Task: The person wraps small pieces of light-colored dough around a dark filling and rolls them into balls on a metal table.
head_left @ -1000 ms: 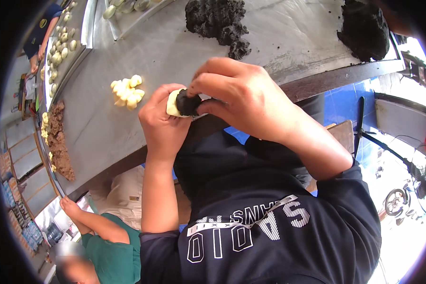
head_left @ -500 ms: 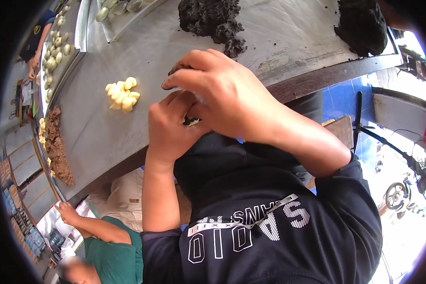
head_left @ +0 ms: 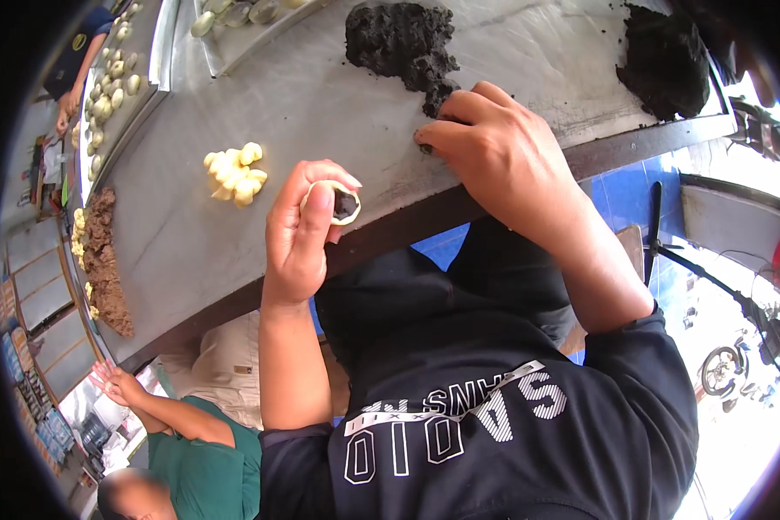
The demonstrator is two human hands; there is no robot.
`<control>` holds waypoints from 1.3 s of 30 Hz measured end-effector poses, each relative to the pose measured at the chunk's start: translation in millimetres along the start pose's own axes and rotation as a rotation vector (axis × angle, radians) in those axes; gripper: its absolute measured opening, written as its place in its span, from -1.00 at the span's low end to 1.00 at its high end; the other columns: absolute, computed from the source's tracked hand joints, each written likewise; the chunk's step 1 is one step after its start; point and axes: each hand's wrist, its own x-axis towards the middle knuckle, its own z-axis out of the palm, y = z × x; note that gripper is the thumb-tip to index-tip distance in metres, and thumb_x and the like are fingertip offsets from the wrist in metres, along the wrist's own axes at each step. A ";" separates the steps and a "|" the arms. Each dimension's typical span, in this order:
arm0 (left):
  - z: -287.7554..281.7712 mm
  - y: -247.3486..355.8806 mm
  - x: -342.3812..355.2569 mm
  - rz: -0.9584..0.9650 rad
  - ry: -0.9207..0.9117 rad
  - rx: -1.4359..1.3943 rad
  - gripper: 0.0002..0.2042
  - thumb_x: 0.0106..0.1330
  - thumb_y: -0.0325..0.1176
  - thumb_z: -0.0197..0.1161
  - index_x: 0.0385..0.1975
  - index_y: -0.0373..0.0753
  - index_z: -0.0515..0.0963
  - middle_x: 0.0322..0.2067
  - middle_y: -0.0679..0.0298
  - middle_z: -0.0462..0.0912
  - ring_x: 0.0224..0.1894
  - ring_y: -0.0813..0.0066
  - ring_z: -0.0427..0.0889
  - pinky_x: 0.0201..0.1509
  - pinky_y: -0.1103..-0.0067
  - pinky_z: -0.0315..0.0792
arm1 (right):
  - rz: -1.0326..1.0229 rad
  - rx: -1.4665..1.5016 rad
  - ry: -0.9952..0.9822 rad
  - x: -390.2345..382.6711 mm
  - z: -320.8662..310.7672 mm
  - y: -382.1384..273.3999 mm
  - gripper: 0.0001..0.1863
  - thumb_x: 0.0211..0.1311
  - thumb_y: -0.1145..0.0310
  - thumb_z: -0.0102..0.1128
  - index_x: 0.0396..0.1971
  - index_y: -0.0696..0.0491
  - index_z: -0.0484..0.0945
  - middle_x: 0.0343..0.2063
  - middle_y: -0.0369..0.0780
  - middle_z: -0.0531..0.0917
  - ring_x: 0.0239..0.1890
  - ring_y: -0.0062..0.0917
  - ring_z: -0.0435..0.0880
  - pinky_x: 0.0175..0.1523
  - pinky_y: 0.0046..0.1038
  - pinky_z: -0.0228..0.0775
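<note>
My left hand [head_left: 296,234] is closed around a small cup of pale dough [head_left: 356,218], its open side facing up. Dark filling [head_left: 345,204] sits inside the dough. At the near tip of a crumbly mound of black paste [head_left: 399,43], my right hand [head_left: 503,147] has its fingers bent and pinched together. Dark paste shows at those fingertips, though the hand partly hides it. To the left of my left hand, a cluster of small pale-yellow dough pieces [head_left: 234,176] lies on the metal tabletop [head_left: 321,113].
A second black mass [head_left: 663,65] lies at the far right. Brown filling [head_left: 104,264] runs along the table's left edge, beside yellow dough bits [head_left: 79,236]. Trays of greenish-yellow rounds [head_left: 102,108] stand at the far left. A person in a green shirt [head_left: 204,459] is at the lower left.
My hands, together before, are now apart. The right has moved right to the black paste; the left has turned, showing the filled dough. The nearby person's hand has opened.
</note>
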 end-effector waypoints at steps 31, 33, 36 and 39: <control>6.0 -11.2 15.2 0.179 0.003 0.464 -0.43 -0.02 0.03 0.86 -0.41 -0.26 0.60 -0.51 0.23 0.62 -0.48 0.29 0.63 -0.33 0.45 0.48 | 0.060 0.289 0.055 36.6 -34.1 3.6 -0.64 0.20 0.49 0.51 0.02 0.11 0.81 0.04 -0.09 0.75 0.16 -0.08 0.71 0.24 -0.16 0.63; 5.1 -15.3 14.5 0.122 -0.022 0.311 -0.42 -0.03 0.03 0.86 -0.42 -0.25 0.58 -0.50 0.23 0.61 -0.46 0.37 0.59 -0.32 0.51 0.44 | 0.013 0.204 0.100 32.9 -8.6 34.3 -0.70 0.21 0.48 0.45 -0.04 0.09 0.80 -0.02 -0.12 0.74 0.13 -0.11 0.72 0.21 -0.17 0.64; -0.7 -9.4 12.9 0.044 0.096 -0.028 -0.44 0.06 -0.02 0.85 -0.44 -0.23 0.53 -0.45 0.25 0.59 -0.39 0.49 0.54 -0.29 0.57 0.37 | -0.095 0.134 0.020 37.0 -4.3 44.3 -0.76 0.27 0.42 0.36 -0.08 0.05 0.78 -0.06 -0.16 0.72 0.10 -0.19 0.71 0.17 -0.23 0.66; 1.7 -3.4 17.2 0.295 -0.001 0.089 -0.53 0.17 -0.15 0.82 -0.45 -0.23 0.55 -0.39 0.24 0.61 -0.35 0.54 0.54 -0.28 0.58 0.37 | -0.044 0.041 0.138 40.3 -13.3 38.3 -0.82 0.29 0.38 0.33 -0.15 0.05 0.77 0.00 -0.15 0.71 0.15 -0.21 0.68 0.16 -0.24 0.66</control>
